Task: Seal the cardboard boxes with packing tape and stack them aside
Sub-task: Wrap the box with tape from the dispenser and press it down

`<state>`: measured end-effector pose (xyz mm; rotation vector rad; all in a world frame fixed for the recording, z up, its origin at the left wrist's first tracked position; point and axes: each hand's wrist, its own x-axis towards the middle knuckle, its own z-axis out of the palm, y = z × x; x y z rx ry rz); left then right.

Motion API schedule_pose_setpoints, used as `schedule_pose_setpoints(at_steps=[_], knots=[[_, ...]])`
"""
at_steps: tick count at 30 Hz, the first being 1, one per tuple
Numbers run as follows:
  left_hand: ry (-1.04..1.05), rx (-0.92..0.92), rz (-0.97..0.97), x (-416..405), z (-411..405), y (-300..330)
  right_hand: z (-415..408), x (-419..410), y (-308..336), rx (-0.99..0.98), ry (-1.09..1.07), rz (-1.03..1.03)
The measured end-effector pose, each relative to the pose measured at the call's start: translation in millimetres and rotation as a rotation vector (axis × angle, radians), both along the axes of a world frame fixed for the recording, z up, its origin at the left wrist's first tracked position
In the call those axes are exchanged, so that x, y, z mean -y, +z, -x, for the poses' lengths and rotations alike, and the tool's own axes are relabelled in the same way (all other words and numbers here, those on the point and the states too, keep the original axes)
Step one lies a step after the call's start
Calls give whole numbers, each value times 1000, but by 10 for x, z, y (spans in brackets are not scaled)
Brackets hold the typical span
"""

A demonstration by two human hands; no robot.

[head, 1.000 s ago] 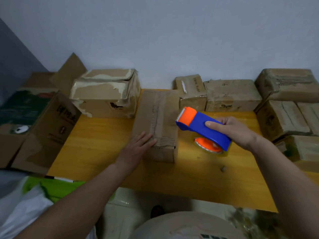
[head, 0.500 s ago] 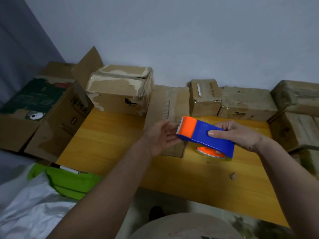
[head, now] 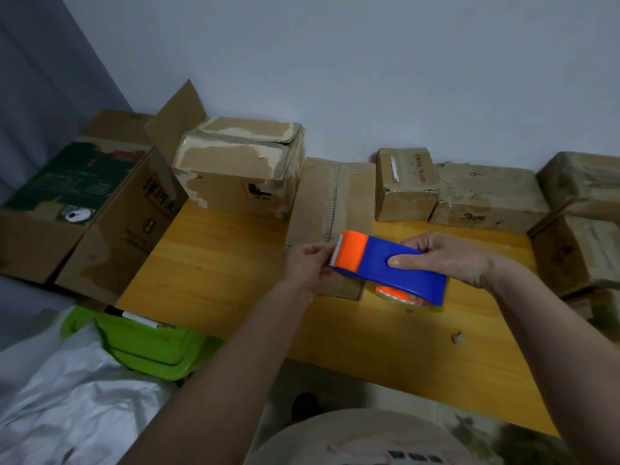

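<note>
blue-orange tape dispenser (head: 389, 266), serrated blade

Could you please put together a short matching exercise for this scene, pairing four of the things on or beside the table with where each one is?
Things:
1. tape dispenser
2. flat box
3. green tub
4. torn box

Places:
A. below the table's near left edge
B. at the table's far left, against the wall
C. held in the right hand, left hand at its toothed end
D. lying in the middle of the table, under the hands

Pairs: 1-C, 2-D, 3-A, 4-B
</note>
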<state>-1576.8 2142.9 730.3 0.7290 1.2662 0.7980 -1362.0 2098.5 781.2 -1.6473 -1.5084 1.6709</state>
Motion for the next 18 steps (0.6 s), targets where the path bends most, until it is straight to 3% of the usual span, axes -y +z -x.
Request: schedule_pose_setpoints(at_steps=[4, 10, 14, 18], knots=[[127, -12, 8, 31, 208, -101, -14, 9, -29, 87, 50, 18], [238, -195, -51, 113, 450, -289, 73, -36, -45, 158, 62, 29], [299, -447, -148, 67, 493, -292, 275, -176, 2, 221, 70, -12], [270, -562, -211, -32, 562, -277, 422, -327, 87, 307, 69, -42]])
